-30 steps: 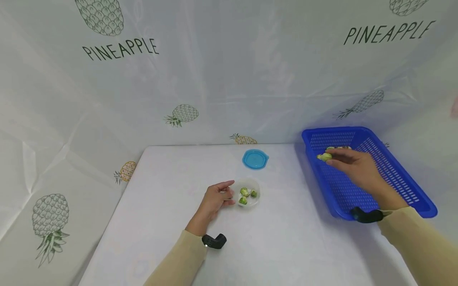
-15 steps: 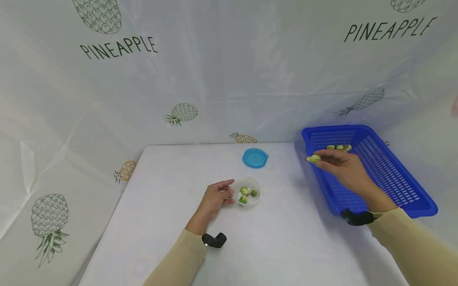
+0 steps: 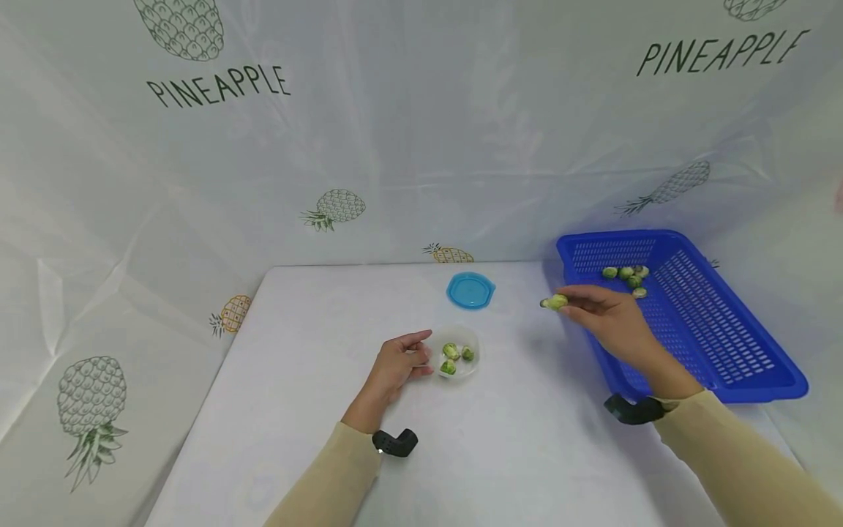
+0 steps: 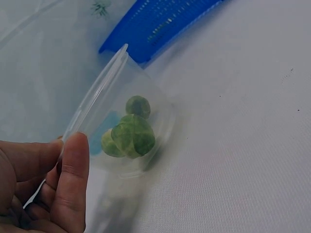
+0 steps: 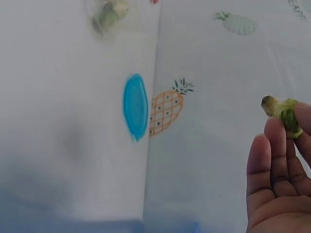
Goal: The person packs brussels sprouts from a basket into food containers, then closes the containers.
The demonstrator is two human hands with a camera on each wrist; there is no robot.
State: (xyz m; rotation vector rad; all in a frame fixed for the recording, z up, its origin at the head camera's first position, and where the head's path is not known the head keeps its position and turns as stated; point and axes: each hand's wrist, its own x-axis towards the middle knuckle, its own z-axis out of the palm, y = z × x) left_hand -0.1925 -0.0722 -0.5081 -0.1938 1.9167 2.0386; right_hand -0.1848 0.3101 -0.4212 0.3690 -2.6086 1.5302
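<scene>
A clear round plastic container (image 3: 473, 368) stands on the table with three green Brussels sprouts (image 4: 133, 136) inside. My left hand (image 3: 395, 368) pinches its rim from the left, thumb and finger on the edge in the left wrist view. Between the thumb and fingertips of my right hand (image 3: 609, 318) is another Brussels sprout (image 3: 555, 301), its brownish stem end pointing away from the palm (image 5: 269, 105). That hand is raised over the left edge of the blue basket (image 3: 744, 344). Several more Brussels sprouts (image 3: 626, 273) lie in the basket's far left corner.
Behind the container, a round blue lid (image 3: 470, 290) lies flat on the white table (image 3: 514, 439). A pineapple-printed plastic sheet (image 3: 421, 132) rises behind the table and along its left side.
My right hand has moved left from over the basket's inside with the Brussels sprout, uncovering the sprouts in the basket. The left hand and the container have stayed in place.
</scene>
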